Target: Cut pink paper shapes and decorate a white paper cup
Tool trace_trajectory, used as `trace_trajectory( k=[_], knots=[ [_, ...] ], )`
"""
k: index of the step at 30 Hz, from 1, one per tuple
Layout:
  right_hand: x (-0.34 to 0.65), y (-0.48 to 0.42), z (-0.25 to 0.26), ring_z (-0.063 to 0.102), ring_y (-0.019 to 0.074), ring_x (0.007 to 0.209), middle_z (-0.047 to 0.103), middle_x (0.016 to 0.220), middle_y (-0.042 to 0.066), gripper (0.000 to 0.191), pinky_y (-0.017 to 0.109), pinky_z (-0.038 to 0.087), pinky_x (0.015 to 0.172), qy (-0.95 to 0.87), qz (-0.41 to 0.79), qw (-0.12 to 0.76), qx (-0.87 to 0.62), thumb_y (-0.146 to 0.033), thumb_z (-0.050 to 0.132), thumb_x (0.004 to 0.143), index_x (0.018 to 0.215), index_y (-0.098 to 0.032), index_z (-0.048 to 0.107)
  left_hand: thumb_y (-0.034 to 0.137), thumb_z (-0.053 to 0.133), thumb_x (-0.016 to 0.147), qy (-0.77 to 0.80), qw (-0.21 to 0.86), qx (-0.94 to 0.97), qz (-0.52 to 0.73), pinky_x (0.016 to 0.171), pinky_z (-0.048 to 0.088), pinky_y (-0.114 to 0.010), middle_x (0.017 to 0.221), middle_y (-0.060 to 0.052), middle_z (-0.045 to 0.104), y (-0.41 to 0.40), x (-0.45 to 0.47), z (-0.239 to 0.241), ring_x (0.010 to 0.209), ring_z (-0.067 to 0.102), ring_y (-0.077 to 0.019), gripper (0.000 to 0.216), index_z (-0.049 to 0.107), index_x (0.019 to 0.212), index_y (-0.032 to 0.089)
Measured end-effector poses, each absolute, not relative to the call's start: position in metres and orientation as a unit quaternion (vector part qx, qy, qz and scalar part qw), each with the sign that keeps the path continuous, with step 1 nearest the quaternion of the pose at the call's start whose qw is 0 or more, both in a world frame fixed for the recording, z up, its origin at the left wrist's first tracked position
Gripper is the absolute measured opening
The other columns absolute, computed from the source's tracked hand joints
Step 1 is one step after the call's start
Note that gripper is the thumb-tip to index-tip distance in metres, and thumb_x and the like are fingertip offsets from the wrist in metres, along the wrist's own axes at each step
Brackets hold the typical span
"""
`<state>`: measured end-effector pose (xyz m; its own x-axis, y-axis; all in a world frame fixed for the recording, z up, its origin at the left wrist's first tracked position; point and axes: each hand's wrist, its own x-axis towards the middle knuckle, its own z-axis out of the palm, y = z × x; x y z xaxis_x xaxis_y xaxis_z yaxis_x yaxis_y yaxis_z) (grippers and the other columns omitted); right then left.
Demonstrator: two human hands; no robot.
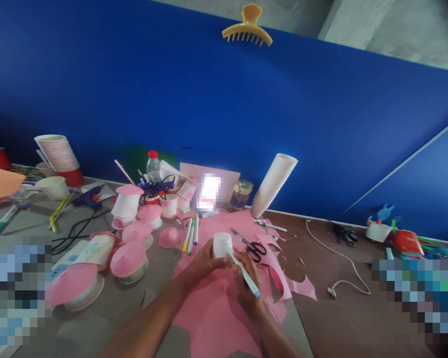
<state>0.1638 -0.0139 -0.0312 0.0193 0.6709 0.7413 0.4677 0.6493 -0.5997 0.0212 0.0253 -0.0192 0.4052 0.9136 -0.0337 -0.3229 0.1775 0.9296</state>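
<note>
My left hand point(208, 259) is closed around the side of a small white paper cup point(221, 242) and holds it up over the pink paper point(220, 318). In my right hand point(246, 283) is a white marker with a light blue end point(251, 282), gripped like a pen. The marker's tip meets the cup's right side; any mark there is too small to make out. Just beyond my right hand lie black-handled scissors point(257, 251). Several markers point(190, 235) rest on the paper to the left of the cup.
Pink-topped paper cup pieces point(129, 261) stand at the left, near a glue gun point(89, 197). Behind my hands are a lit phone point(209, 193), a glass jar point(241, 195) and a leaning cup stack point(274, 184). A white cable point(353, 263) lies at the right. Blue partition behind.
</note>
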Motion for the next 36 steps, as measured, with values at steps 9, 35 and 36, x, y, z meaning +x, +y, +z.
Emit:
trace_trajectory(
  k=[9,35,36],
  knots=[
    [0.1667,-0.0140,-0.0316,0.058,0.0152,0.070,0.059,0.082,0.004,0.016,0.027,0.048,0.059,-0.657,0.122,0.585,-0.459,-0.024,0.043,0.090,0.100,-0.019,0.054,0.029,0.076,0.061,0.330,0.684,0.475,0.444,0.070,0.044,-0.027,0.089,-0.003,0.057,0.0285,0.0200,-0.0261,0.081,0.052,-0.0161,0.054,0.052,0.107,0.015],
    [0.1589,-0.0152,-0.0259,0.060,0.0200,0.090,0.061,0.093,0.006,0.023,0.036,0.053,0.074,-0.712,0.047,0.570,-0.407,-0.018,0.044,0.088,0.109,-0.023,0.051,0.031,0.078,0.060,0.332,0.693,0.474,0.430,0.069,0.047,-0.028,0.089,-0.003,0.057,0.0267,0.0216,-0.0199,0.080,0.053,-0.0162,0.054,0.051,0.105,0.016],
    [0.1589,-0.0149,-0.0253,0.061,0.0198,0.089,0.061,0.093,0.006,0.023,0.035,0.053,0.073,-0.709,0.046,0.574,-0.406,-0.018,0.044,0.088,0.109,-0.023,0.051,0.032,0.078,0.060,0.327,0.696,0.472,0.431,0.070,0.047,-0.029,0.089,-0.003,0.057,0.0270,0.0218,-0.0208,0.080,0.053,-0.0164,0.054,0.052,0.104,0.016]
  ],
)
